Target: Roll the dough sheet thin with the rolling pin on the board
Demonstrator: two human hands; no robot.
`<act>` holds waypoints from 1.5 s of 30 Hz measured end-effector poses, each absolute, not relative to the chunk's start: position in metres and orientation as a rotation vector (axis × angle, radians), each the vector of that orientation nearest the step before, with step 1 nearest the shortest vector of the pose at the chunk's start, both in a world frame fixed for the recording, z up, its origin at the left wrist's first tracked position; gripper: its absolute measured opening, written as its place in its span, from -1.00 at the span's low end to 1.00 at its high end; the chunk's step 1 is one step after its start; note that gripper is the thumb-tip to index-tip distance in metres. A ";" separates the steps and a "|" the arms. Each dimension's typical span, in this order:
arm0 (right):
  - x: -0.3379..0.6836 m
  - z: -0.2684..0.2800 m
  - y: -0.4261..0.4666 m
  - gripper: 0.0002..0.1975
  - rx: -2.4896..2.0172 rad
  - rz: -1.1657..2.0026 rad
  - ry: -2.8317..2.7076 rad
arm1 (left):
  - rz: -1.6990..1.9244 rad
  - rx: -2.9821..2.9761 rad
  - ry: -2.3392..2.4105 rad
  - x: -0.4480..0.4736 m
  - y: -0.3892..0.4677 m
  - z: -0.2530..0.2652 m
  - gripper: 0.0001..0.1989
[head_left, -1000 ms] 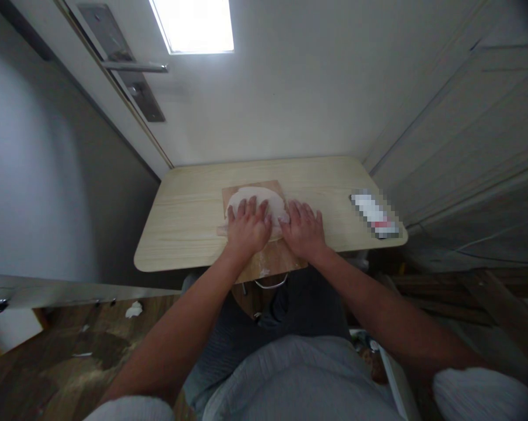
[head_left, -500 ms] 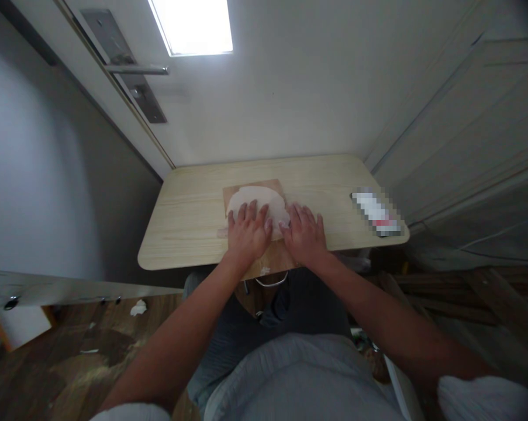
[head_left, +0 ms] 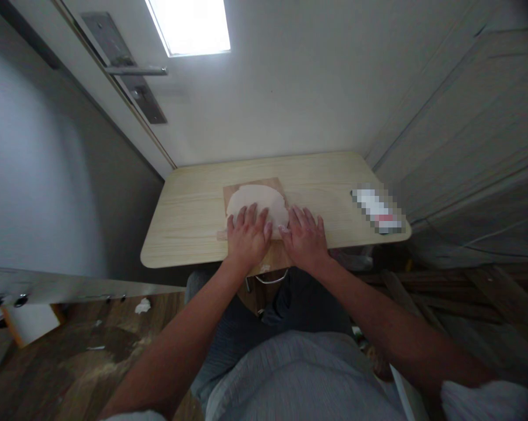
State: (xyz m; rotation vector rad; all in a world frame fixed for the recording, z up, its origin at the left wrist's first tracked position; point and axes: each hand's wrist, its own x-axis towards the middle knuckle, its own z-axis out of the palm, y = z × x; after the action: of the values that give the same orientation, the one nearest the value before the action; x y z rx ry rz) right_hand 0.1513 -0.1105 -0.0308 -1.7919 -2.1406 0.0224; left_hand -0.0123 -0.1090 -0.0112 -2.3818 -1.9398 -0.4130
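A flat, pale sheet of dough (head_left: pixel 257 199) lies over a wooden board (head_left: pixel 278 255) in the middle of the small table. My left hand (head_left: pixel 249 237) rests palm down at the dough's near left part, with its fingers spread forward over it. At the dough's right edge, my right hand (head_left: pixel 305 234) lies palm down with outstretched fingers; they look dusted with white. A short pinkish wooden end (head_left: pixel 221 235), perhaps of a rolling pin, pokes out left of my left hand. Whatever joins it under my palms is hidden.
The light wood table (head_left: pixel 180 216) stands against a white door with a metal handle (head_left: pixel 136 71). A phone-like object (head_left: pixel 376 209), blurred out, lies at the table's right end. Below left, crumpled white paper (head_left: pixel 143 305) is on the floor.
Both hands keep nearly the same place and pose on the dough. The whole view has shifted very slightly.
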 end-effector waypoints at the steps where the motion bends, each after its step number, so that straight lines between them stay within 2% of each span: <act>1: 0.152 -0.031 -0.113 -0.41 -1.786 0.024 -2.141 | -0.419 -2.380 -1.939 -0.012 -0.111 -0.011 -0.53; 12: 0.162 -0.041 -0.111 -0.50 -1.684 0.124 -1.991 | -0.429 -2.311 -1.920 -0.013 -0.116 -0.008 -0.55; 19: 0.168 -0.045 -0.085 -0.55 -1.737 0.143 -1.906 | -0.321 -2.402 -1.775 -0.017 -0.087 -0.003 -0.45; 25: 0.156 -0.033 -0.060 -0.58 -1.727 0.232 -1.881 | -0.318 -2.445 -1.640 -0.022 -0.060 -0.001 -0.45; 34: 0.150 -0.037 -0.037 -0.58 -1.860 0.162 -1.832 | -0.350 -2.460 -1.819 -0.017 -0.046 -0.009 -0.74; 40: 0.150 -0.034 -0.031 -0.65 -1.774 0.089 -1.841 | -0.436 -2.477 -1.787 -0.015 -0.034 -0.007 -0.56; 45: 0.149 -0.029 -0.027 -0.68 -1.770 0.023 -1.887 | -0.404 -2.493 -1.815 -0.014 -0.023 -0.009 -0.52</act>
State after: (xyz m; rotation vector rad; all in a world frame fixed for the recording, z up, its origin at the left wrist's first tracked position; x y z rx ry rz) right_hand 0.1491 -0.0269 -0.0294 -1.7701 -1.8869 0.0228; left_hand -0.0136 -0.0235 -0.0088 -2.4933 -1.8152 -0.4041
